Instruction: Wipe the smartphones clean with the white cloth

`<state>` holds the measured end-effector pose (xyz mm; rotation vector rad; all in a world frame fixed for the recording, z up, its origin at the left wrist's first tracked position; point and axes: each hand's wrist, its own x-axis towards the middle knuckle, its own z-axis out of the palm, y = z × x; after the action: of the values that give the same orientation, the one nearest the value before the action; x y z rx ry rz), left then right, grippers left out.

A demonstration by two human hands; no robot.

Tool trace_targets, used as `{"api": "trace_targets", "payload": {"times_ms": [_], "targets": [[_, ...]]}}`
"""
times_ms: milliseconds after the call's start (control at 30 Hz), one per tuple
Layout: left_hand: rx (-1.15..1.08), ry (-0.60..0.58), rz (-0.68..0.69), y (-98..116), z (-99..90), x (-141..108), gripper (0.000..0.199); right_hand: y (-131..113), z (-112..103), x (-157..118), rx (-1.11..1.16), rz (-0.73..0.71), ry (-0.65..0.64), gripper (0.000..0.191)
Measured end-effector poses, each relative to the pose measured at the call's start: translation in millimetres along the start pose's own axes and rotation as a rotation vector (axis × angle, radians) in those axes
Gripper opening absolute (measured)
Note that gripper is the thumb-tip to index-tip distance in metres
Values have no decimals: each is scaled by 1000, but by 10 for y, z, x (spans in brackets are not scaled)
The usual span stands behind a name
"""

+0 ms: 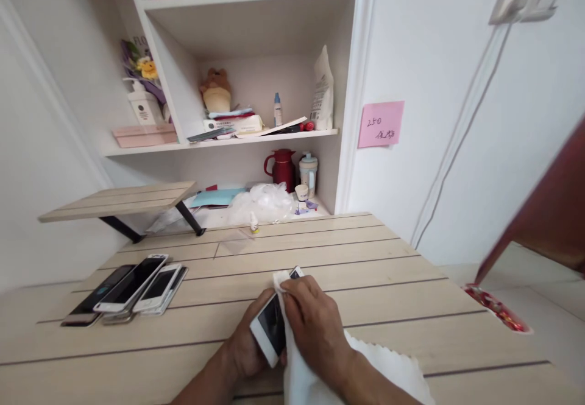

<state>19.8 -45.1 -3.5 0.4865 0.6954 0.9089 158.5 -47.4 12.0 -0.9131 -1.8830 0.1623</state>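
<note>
Looking down at a pale wooden table (365, 271), we find two bare hands close together near its front edge. The left hand (242, 347) is clamped on a white phone (267, 326), curling around its lower part, with the dark screen facing up and to the left. The right hand (315, 326) closes over the phone's upper end through a white cloth (384, 368), whose scalloped edge falls past the wrist and spreads onto the table. One corner of the phone pokes out above the fingers. The phone appears to be held just above the table, not resting on it.

We judge that a steady grip on the phone's edges works best here, with the cloth kept flat between the fingers and the glass so that bare skin stays off the screen.

To the left lies a row of overlapping phones (128, 289), some dark and some white. Farther along the table are a small bottle (254, 225) and a clear film (233, 242). Behind them, shelves (247, 27) hold a red flask (280, 169) and a plastic bag (260, 203). A pink note (381, 124) is stuck to the wall on the right.
</note>
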Motion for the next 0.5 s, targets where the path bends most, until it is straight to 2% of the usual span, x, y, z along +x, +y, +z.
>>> {"api": "trace_targets", "payload": {"times_ms": [133, 200, 300, 433, 500], "targets": [[-111, -37, -30, 33, 26, -16, 31, -64, 12, -31, 62, -253, -163, 23], [-129, -39, -33, 30, 6, -13, 34, -87, 17, -34, 67, -232, -137, 24], [-129, -14, -31, 21, -22, 7, 39, -94, 27, -35, 46, -92, -45, 25], [-174, -50, -106, 34, 5, 14, 36, -118, 34, -57, 25, -269, -173, 23], [-179, -48, -108, 39, 28, 4, 38, -116, 35, -68, 10, -261, -153, 24]]}}
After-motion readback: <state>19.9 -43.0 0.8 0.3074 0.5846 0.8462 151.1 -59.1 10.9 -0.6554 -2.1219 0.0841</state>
